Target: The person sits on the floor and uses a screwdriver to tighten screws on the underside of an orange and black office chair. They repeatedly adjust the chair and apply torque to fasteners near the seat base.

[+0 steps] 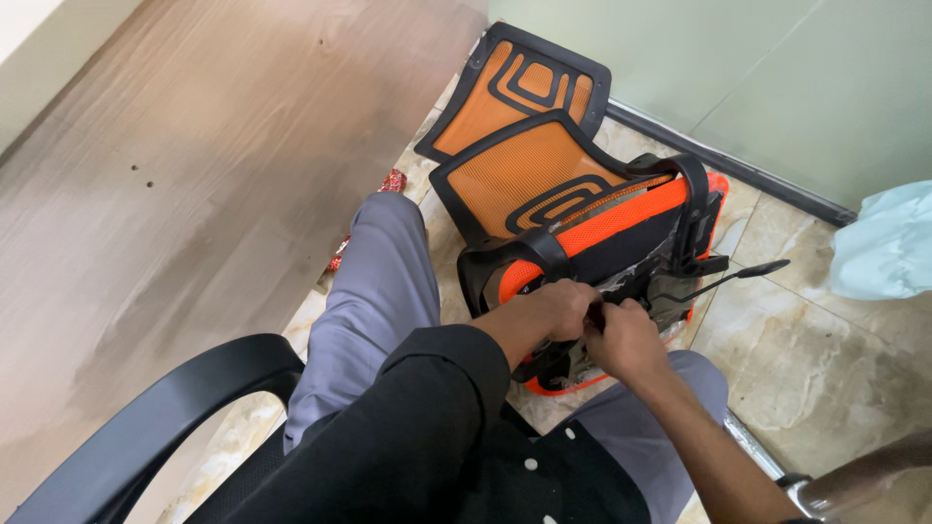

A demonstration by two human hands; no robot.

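The left hand (555,309) and the right hand (621,340) meet at the underside of an overturned orange office chair (602,228), which lies on the tiled floor (825,359) directly ahead of the seated person. The left hand is curled narrow, its fingers closed against the dark mechanism (646,281) bolted under the seat; what it pinches, if anything, cannot be told. The right hand sits just beside it, touching it at the fingertips, also curled tight on the same mechanism; its grip contents are hidden by the knuckles. Beyond both hands the chair's orange mesh backrest (529,175) lies flat, with the black-framed headrest (519,92) farther out, near the wall. To the right of the right hand a black adjustment lever (743,274) projects from the mechanism, pointing away from the hands. A black armrest loop (505,262) curves just past the left hand, and a second black armrest (694,209) stands beyond the right hand. Left of the left hand, past the person's grey-trousered knee (383,272), runs a wood-grain table (175,165). Nearer the person than the left hand is the black armrest (165,417) of the chair being sat on. Far to the right of the right hand lies pale blue crumpled plastic (888,243) on the floor.
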